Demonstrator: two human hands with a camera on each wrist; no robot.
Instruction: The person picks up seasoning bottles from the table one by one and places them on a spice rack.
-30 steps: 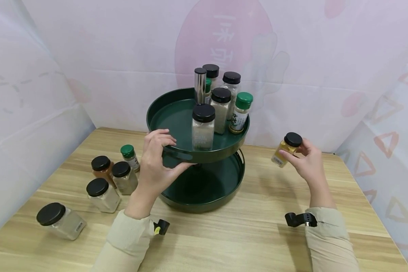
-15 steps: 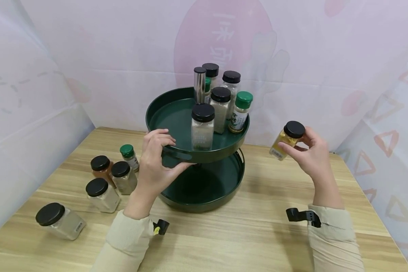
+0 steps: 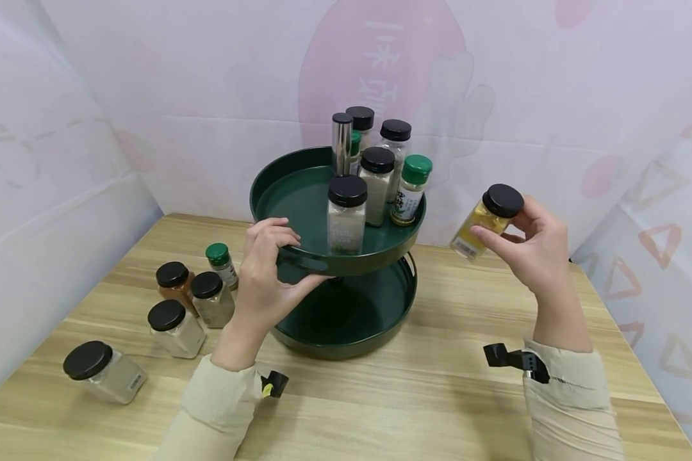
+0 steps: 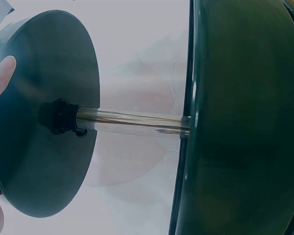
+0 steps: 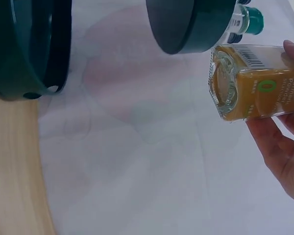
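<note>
A dark green two-tier rack stands on the table. My left hand (image 3: 265, 282) grips the rim of its upper tray (image 3: 291, 168), fingers over the edge and thumb underneath; the left wrist view shows that thumb (image 4: 2, 78) against the tray's underside. To the right of the rack, my right hand (image 3: 533, 250) holds a spice jar of yellow powder (image 3: 480, 224) in the air, tilted, black lid up. In the right wrist view the jar's (image 5: 269, 83) glass base and barcode face the camera. On the upper tray stand several jars, among them a black-lidded jar (image 3: 346, 221) and a green-capped bottle (image 3: 408, 195).
On the table's left are a green-capped bottle (image 3: 222, 266), a jar of reddish powder (image 3: 174, 285) and several pale jars, one of them (image 3: 106, 374) tipped over. The lower tray (image 3: 346, 320) sits below, joined by a metal post (image 4: 137, 121). A cloth backdrop hangs behind.
My right hand has lifted the yellow spice jar higher and slightly nearer. My left hand stays on the tray rim, and the rack has not visibly moved.
</note>
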